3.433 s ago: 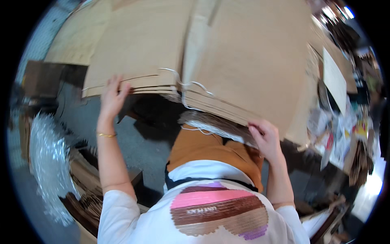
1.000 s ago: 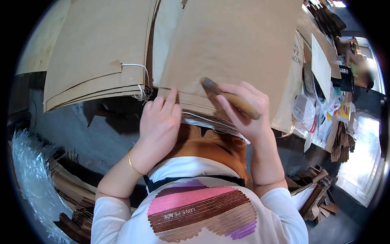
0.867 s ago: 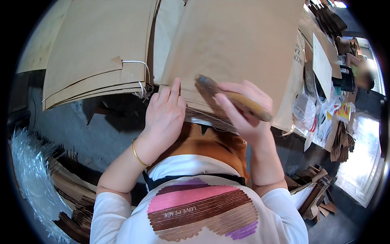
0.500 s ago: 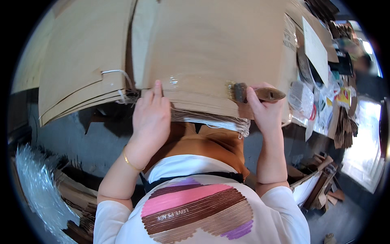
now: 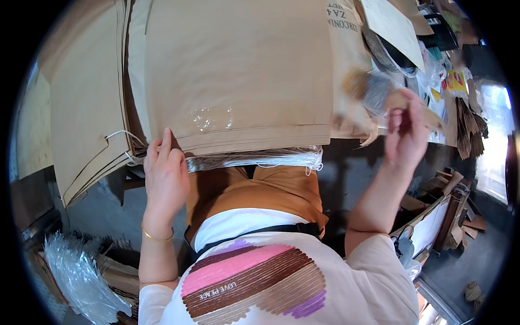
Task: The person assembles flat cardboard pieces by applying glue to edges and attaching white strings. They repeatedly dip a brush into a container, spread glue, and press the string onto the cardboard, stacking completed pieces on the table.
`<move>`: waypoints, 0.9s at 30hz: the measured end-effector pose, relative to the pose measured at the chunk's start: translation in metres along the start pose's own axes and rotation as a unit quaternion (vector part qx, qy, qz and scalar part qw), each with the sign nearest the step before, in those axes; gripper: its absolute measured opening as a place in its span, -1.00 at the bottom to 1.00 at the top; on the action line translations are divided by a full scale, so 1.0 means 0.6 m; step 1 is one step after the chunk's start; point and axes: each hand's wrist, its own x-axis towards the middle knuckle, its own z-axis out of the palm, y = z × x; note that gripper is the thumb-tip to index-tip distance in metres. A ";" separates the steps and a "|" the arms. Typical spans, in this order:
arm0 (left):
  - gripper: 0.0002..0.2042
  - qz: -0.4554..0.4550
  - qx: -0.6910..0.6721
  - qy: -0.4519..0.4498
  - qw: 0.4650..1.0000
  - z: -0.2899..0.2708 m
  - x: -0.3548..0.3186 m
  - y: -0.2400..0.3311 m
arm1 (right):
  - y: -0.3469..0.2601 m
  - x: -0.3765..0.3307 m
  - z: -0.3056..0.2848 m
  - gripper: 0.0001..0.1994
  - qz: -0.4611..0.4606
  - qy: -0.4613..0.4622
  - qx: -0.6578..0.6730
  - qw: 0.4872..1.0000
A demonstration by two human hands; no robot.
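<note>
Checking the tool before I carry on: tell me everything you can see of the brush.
The brush has yellowish-tan bristles, a grey metal-looking band and a tan, wood-looking handle. The right hand grips the handle, with the bristles pointing left, right of the stacked brown sheets. Blur hides fine detail, and whether the bristles touch anything is unclear.

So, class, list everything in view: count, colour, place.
paper stacks: two, brown, centre and left
glossy patch: one, clear, centre stack's front
cord bundle: one, mostly white, along that stack's front edge
brush: one, brown and grey, in right hand
board: one, off-white, upper right
packet: one, yellow, far right
plastic strips: one bundle, clear, lower left
cardboard scraps: several, brown, lower right
other clutter: uncountable, mixed, right side
bracelet: one, gold, lower left of centre
T-shirt: one, white, bottom
trousers: one pair, orange-brown, above T-shirt
left hand: one, bare, centre stack's left front corner
right hand: one, bare, right
</note>
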 end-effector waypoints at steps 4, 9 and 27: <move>-0.97 0.060 -0.146 0.030 0.987 -0.013 -0.014 -0.006 | 0.042 0.054 -0.163 -0.78 -0.332 0.013 -0.591 0.735; -0.96 -0.132 -0.606 -0.135 0.773 -0.078 -0.064 0.015 | 0.053 -0.034 -0.113 -0.61 -0.212 -0.073 -0.687 0.692; -0.95 -0.017 -0.299 0.082 0.951 -0.015 0.086 -0.075 | 0.099 -0.005 0.005 -0.90 0.145 -0.213 -0.300 0.919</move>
